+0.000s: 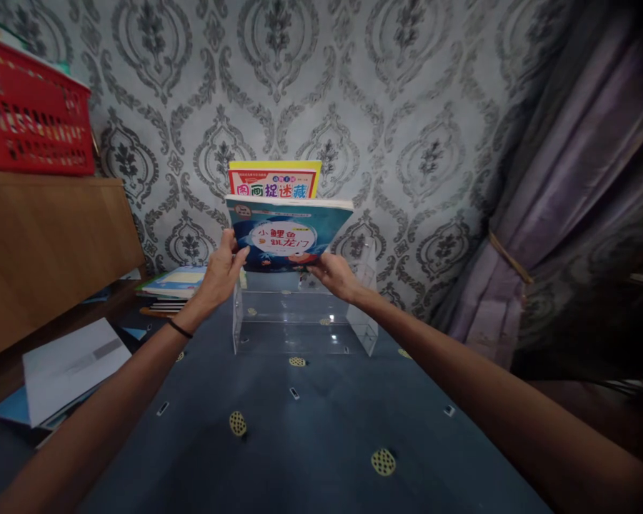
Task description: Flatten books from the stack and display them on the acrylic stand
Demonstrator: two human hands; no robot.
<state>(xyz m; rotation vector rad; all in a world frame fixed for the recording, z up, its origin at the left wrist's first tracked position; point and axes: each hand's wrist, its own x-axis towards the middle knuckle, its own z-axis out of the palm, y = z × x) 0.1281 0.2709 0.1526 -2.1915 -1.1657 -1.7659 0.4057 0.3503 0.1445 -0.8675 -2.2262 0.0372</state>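
A blue picture book (283,237) with red Chinese lettering on a white oval is held between my two hands, cover facing me. My left hand (221,270) grips its left edge, thumb on the front. At the lower right corner, my right hand (335,275) is closed on the book. Behind it a red and yellow book (271,182) shows only its upper part. The clear acrylic rack (300,307) stands below and behind the blue book, its upper part largely hidden by the book and hands.
To the left lie a stack of books (176,282) and a pale grey-white book (75,364) on other books. A red basket (35,107) sits on a wooden cabinet (53,250). Dark blue patterned cloth (311,435) covers the surface; a purple curtain (557,171) hangs at right.
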